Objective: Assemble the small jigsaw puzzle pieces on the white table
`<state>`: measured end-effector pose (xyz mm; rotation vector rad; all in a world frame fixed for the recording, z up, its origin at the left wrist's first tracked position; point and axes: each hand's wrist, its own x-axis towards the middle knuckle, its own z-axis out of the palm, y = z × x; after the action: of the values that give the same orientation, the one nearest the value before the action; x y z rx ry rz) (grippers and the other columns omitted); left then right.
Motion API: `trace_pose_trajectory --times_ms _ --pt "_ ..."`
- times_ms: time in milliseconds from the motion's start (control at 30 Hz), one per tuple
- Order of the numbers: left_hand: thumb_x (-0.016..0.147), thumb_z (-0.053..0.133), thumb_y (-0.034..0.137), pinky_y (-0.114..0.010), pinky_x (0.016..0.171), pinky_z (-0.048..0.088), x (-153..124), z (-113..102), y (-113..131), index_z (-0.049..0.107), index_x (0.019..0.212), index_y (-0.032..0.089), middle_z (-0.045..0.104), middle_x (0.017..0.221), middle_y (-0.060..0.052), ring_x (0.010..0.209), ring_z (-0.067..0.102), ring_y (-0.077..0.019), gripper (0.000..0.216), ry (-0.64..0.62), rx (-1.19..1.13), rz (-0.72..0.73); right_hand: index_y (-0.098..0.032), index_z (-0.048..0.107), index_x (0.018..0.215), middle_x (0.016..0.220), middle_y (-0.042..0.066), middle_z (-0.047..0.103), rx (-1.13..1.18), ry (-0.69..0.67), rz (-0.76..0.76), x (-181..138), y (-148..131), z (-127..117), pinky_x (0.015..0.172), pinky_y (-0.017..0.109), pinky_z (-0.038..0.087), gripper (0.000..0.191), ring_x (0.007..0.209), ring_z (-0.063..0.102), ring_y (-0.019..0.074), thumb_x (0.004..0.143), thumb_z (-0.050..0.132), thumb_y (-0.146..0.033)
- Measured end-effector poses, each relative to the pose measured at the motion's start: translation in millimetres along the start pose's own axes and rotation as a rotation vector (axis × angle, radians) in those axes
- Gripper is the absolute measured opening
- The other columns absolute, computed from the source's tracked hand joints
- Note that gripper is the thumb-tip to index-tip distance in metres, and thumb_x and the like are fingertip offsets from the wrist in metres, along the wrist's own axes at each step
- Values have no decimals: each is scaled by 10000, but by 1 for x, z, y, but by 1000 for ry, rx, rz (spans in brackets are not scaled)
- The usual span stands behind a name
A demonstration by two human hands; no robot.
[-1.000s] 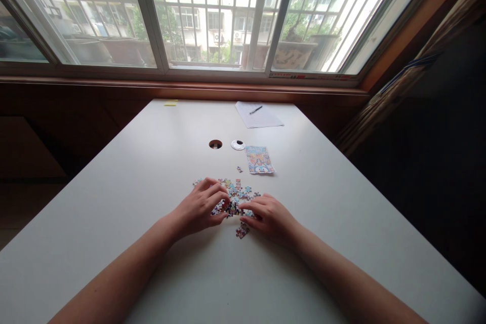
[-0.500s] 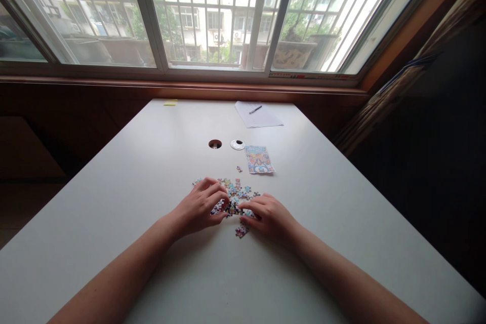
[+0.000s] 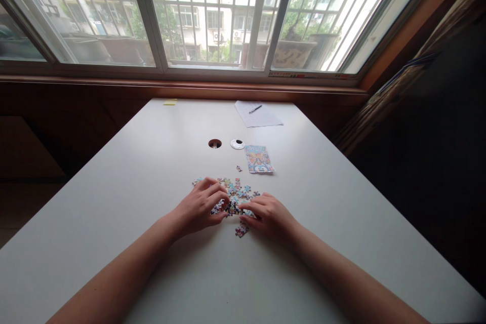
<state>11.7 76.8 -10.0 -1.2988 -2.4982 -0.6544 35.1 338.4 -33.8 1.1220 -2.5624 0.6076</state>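
Note:
A loose heap of small colourful jigsaw pieces (image 3: 237, 190) lies on the white table (image 3: 152, 177). My left hand (image 3: 199, 207) rests on the heap's left side, fingers curled, fingertips pinching pieces near the middle. My right hand (image 3: 269, 215) rests on the right side, its fingertips meeting the left hand's over the same joined pieces (image 3: 231, 207). A small cluster of pieces (image 3: 240, 231) lies just in front of my right thumb. One stray piece (image 3: 239, 168) sits farther back.
A colourful picture card (image 3: 258, 159) lies behind the heap. A cable hole (image 3: 214, 144) and its white cap (image 3: 237, 144) sit mid-table. Paper with a pen (image 3: 255, 109) and a yellow note (image 3: 170, 102) lie near the far edge, below the window.
Almost nothing; both hands stay on the pieces with only tiny finger shifts.

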Motion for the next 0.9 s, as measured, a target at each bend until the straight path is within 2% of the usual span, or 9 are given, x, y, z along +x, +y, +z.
trace_pose_trajectory --times_ms 600,900 --pt "878 679 279 -407 1029 415 -1 1 -2 618 1057 226 667 1076 -47 1094 512 -249 196 4 11 24 -222 715 1054 784 25 737 -3 -17 2 0 1 -1 707 297 381 175 728 675 163 945 641 -338" --pt "866 688 271 -412 1026 412 -1 1 -2 584 1101 220 664 1086 -49 1086 511 -260 262 -1 -7 13 -232 714 1083 819 24 751 18 -36 12 0 1 -3 710 299 371 191 745 681 167 931 664 -337"
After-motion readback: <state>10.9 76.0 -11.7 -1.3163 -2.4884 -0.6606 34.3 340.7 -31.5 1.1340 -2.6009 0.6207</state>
